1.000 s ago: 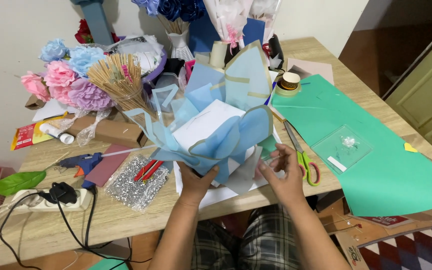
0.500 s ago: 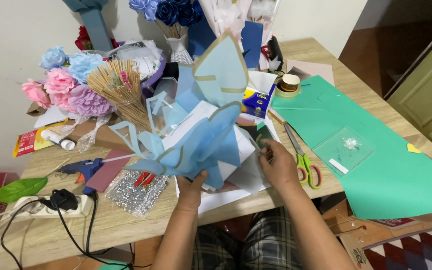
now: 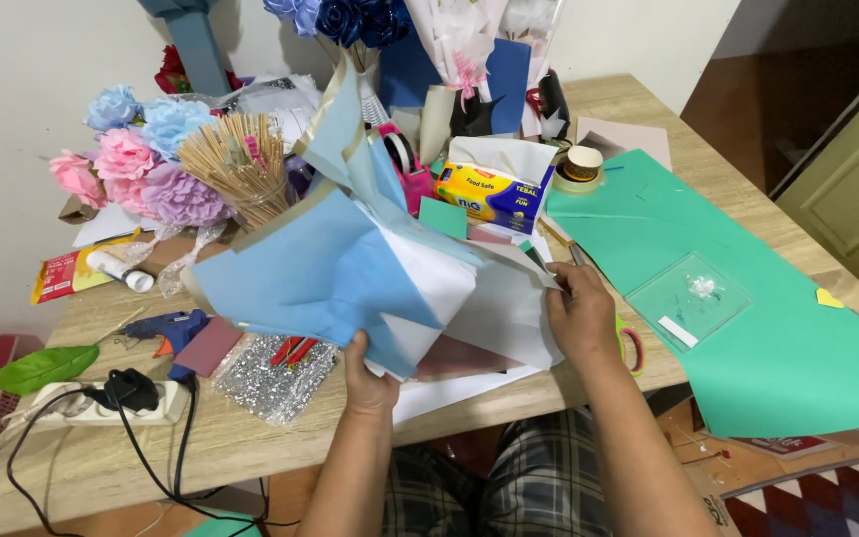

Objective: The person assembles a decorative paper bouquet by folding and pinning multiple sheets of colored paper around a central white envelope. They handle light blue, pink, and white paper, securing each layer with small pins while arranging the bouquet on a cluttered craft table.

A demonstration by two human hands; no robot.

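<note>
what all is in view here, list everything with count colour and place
blue and white wrapping paper bundle: one, table centre, in both hands
green paper sheet: one, table right
bundle of wooden sticks: one, tan, back left
paper flowers: several, pink, blue, purple, far left
yellow tissue box: one, back centre
blue glue gun: one, front left
white power strip: one, front left
left hand: grips bundle's lower edge
right hand: grips bundle's right edge

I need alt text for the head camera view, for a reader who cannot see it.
Two bare hands, left hand and right hand, hold a folded light blue and white paper wrapping over a cluttered wooden table. Nearby lie a large green paper sheet, pastel paper flowers and a blue glue gun.
</note>
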